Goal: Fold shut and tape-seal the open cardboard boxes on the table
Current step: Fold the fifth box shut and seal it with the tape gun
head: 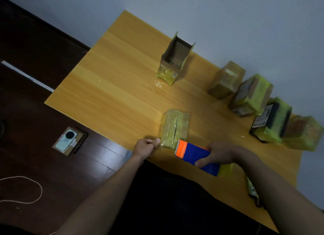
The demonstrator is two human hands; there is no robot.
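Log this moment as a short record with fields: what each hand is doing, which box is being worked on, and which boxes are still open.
left hand: fingers curled, pinching at the near left corner of the taped box
right hand: grips the blue and orange tape dispenser
box in work: flaps folded shut, centre seam visible
open box: one, flaps up, far side of table
sealed boxes: row along the right edge

On the counter (112, 87), the open box (173, 62) stands behind the taped box (175, 127); four sealed boxes (249, 94) line its right.
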